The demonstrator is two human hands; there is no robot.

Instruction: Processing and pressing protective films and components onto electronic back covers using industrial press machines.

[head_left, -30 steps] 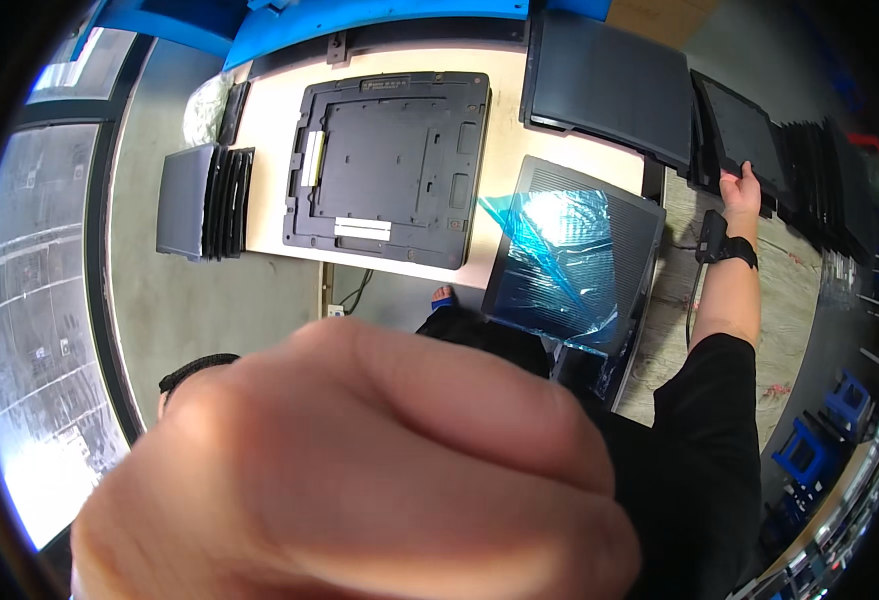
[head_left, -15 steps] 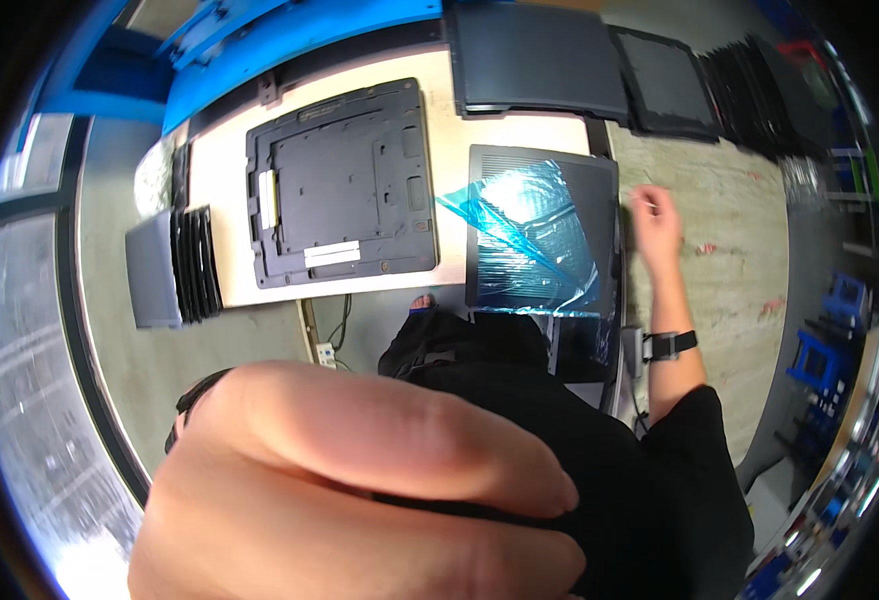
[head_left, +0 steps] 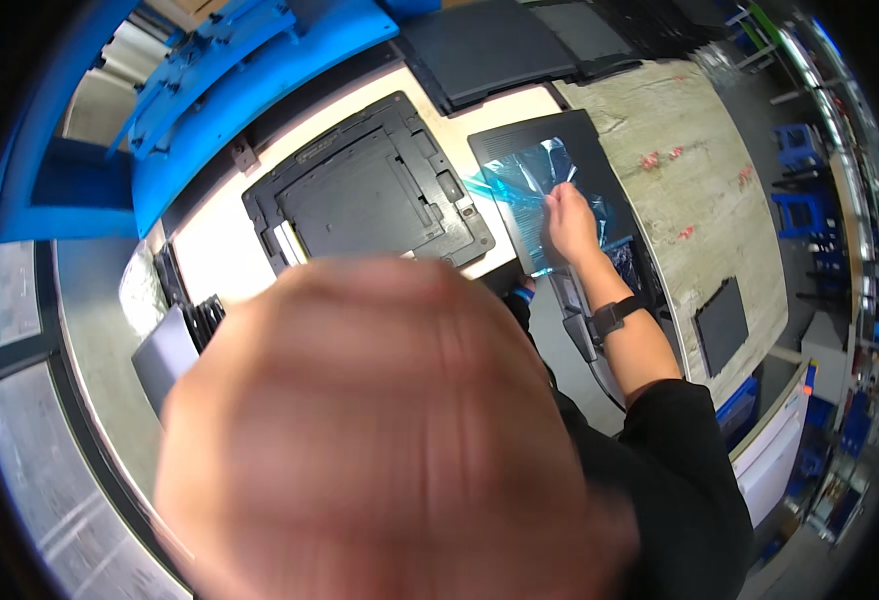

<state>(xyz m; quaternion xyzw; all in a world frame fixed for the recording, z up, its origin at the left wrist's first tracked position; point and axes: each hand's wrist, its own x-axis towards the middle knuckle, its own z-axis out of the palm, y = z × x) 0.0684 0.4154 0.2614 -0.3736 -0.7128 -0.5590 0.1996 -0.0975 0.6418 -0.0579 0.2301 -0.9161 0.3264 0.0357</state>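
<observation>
My right hand [head_left: 572, 222] reaches over a dark ribbed panel [head_left: 592, 140], its fingers closed on a sheet of shiny blue plastic film [head_left: 532, 165]. Creases in the film run toward the fingertips, and part of the sheet still lies across the panel. Very close to the camera, my left hand [head_left: 390, 430] is large and smeared by motion. Its fingers cannot be made out, nor whether they hold anything. Beyond it a black recessed plastic frame [head_left: 350, 185] with pale strips lies on the light worktop, its near edge partly covered by that hand.
A blue machine frame [head_left: 260, 100] rises at the back left. Dark panels [head_left: 490, 50] lie along the back. More thin panels [head_left: 165, 350] stand at the left. On the right, a wood-patterned table [head_left: 675, 170] carries a small dark plate [head_left: 722, 325]. Blue stools [head_left: 800, 215] stand beyond.
My right hand has moved left from beside the panel onto the blue film and closed on it. The view has turned and shifted. My left hand has moved and blurred, hiding its fingers.
</observation>
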